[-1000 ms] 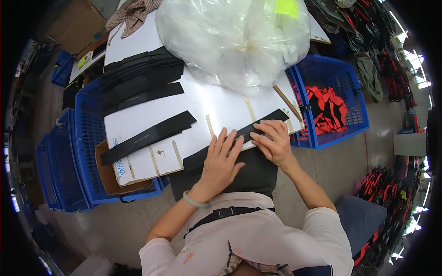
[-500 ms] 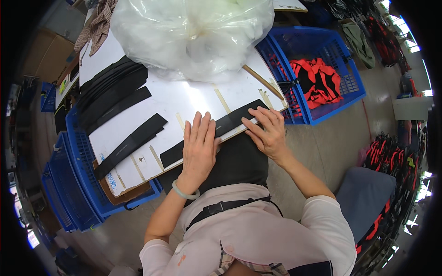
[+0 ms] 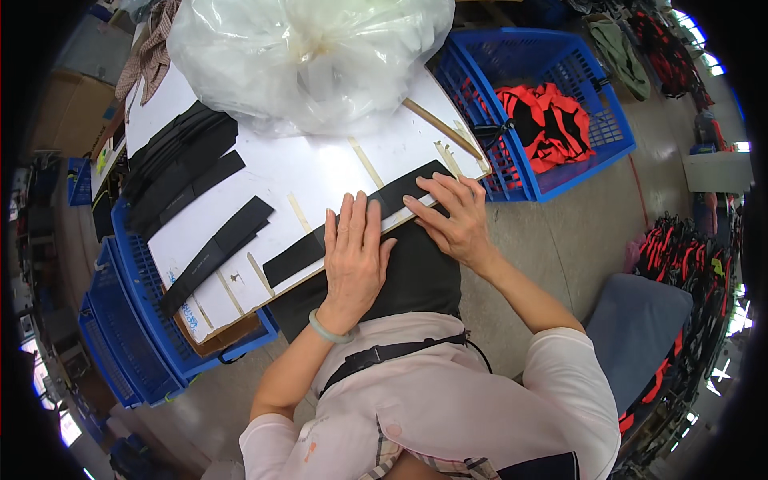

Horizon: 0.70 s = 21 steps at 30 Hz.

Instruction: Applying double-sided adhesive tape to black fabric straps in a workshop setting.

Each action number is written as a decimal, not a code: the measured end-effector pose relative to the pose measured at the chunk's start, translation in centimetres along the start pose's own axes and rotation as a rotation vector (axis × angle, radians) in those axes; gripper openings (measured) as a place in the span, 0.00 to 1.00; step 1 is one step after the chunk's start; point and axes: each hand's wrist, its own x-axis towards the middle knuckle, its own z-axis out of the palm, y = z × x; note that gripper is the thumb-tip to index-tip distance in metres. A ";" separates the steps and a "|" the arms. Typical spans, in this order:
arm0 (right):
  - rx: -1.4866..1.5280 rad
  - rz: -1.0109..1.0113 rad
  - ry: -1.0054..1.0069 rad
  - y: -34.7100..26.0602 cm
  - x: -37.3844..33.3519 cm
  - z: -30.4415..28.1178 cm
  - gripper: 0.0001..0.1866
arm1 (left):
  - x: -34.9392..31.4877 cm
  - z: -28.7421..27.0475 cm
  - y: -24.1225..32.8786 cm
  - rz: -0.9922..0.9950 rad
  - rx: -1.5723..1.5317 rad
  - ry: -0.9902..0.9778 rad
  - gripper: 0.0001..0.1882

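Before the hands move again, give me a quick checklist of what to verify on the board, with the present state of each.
1. Left hand flat on the black strip: ok.
2. Right hand pressing the strip's right end: ok.
3. Strip lying along the near edge of the white board: ok.
4. Strip free of wrinkles under the palms: cannot tell, hidden.
5. Clear plastic bag apart from the strip: ok.
6. Other black strips apart from both hands: ok.

Pale pink top, green bangle (image 3: 330, 330), black strap (image 3: 400, 352)
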 end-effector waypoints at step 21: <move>-0.052 -0.019 0.039 0.2 -0.4 1.0 0.19 | -0.4 1.9 0.1 0.098 0.288 0.065 0.25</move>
